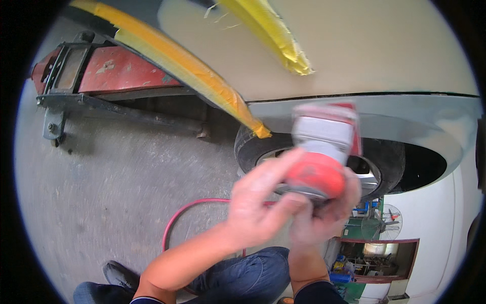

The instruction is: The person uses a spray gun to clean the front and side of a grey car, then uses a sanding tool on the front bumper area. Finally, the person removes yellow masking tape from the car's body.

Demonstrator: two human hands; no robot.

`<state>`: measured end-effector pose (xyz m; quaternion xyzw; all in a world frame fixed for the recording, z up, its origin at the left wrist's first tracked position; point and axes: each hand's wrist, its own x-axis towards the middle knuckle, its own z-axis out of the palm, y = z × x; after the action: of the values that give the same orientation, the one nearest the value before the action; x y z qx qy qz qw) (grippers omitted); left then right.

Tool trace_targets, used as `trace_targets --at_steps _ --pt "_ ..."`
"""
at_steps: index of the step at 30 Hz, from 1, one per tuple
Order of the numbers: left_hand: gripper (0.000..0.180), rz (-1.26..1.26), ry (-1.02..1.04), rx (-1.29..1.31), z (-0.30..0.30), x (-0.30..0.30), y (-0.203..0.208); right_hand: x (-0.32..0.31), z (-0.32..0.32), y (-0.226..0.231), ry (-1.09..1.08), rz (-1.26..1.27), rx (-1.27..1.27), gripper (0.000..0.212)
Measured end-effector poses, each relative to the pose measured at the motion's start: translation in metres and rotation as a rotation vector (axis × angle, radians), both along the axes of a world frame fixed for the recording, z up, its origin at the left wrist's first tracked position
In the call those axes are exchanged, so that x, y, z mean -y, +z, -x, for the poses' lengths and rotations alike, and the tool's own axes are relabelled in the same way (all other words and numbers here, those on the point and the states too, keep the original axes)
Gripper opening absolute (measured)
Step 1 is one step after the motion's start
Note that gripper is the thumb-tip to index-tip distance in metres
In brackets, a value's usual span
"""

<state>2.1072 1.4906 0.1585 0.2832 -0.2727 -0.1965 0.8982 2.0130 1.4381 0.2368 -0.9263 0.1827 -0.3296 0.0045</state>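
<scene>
A red and grey air sander [321, 130] is in both my hands, blurred by motion. My left hand [260, 202] closes around the near left side of its red body. On the right side, my right hand [329, 213] wraps the same body from below. The sander's flat red pad edge is in front of the car's grey fender [425, 119], above the wheel arch; whether it touches the panel I cannot tell. Behind the sander and my hands, the tyre [248, 147] and wheel are partly hidden.
Yellow masking tape [177, 63] runs along the panel edge, and another yellow strip [276, 38] sticks to the beige panel. A red floor jack [129, 68] stands at left. A pinkish-red hose [174, 218] curves over the concrete floor. A fan [387, 222] stands at right.
</scene>
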Motion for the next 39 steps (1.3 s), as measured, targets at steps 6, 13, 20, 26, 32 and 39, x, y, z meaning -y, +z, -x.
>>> trace_targets --at_steps 6,13,20,26,32,39 --pt "0.055 -0.027 -0.026 -0.193 0.013 -0.003 -0.025 0.019 -0.009 -0.013 0.204 0.081 -0.155 0.077" --pt "0.057 -0.051 -0.077 -0.279 0.036 0.01 -0.054 0.038 0.004 -0.038 0.247 0.035 -0.207 0.069" --pt "0.056 -0.112 -0.079 -0.067 0.037 0.011 -0.037 0.051 0.031 -0.031 0.248 0.038 -0.07 0.078" --pt "0.056 -0.12 -0.026 -0.21 0.045 0.017 -0.061 0.049 0.018 -0.042 0.296 -0.003 -0.231 0.072" --pt "0.056 -0.083 0.112 0.049 0.036 0.022 -0.021 0.05 0.032 -0.01 0.205 0.063 -0.153 0.082" --pt "0.07 -0.031 0.137 0.342 0.013 0.021 0.084 0.028 0.013 0.05 -0.076 0.017 0.577 0.089"
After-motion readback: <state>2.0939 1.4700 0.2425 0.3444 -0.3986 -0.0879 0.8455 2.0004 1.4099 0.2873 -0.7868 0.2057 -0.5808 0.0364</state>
